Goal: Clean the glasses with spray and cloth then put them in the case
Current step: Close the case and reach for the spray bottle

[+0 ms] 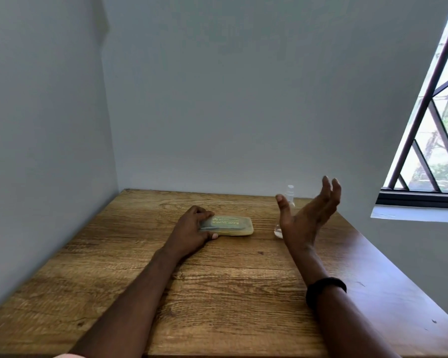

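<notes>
Item 1. Case (pixel 229 226): olive-tan, flat, lid shut, lying lengthwise near the middle of the table, printed lettering on top. The glasses and cloth are nowhere in view; I judge they are inside, but I cannot tell.

Item 2. My left hand (pixel 192 228): fingers curled over the case's left end, thumb against its near edge, holding it down on the wood.

Item 3. My right hand (pixel 305 218): raised off the table, spread wide, palm turned toward the case, holding nothing.

Item 4. Spray bottle (pixel 290 191): clear, upright, just behind my right hand and partly hidden by it, well apart from the case.

Item 5. Table (pixel 217 293): wood grain, set into a corner of pale walls. Black band (pixel 323 286) on my right wrist. Barred window (pixel 437 125) to the right.

Handling note: the step in hand looks like opening the case. Best done by keeping the left hand pinning the base while the right lifts the lid from its free long edge, slowly, so nothing inside slides out, and keeping my right elbow away from the bottle, which would tip easily.
</notes>
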